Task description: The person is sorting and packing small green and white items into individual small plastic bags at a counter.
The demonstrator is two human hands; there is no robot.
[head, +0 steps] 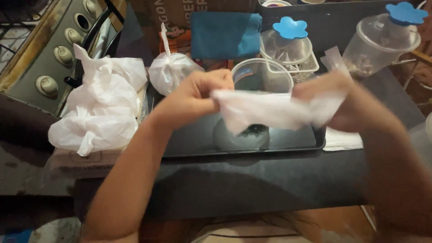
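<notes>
Your left hand [193, 96] and right hand [335, 101] each pinched shut on one end of a thin white plastic bag [270, 110], stretched above the clear plastic cup [256, 90] on the black tray [193, 139]. The bag looked empty and unfilled. Crumpled white bags [101, 105] lay at nine o'clock.

brown cardboard box [180, 9] top ctr, orange packet [177, 38] below

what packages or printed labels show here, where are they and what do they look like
Cardboard box: back centre, brown with dark print.
Snack packet: beneath the box, behind the tied white bag, orange-red, mostly hidden.
No screens or signs.
Both hands hold a plain, unprinted plastic bag.
</notes>
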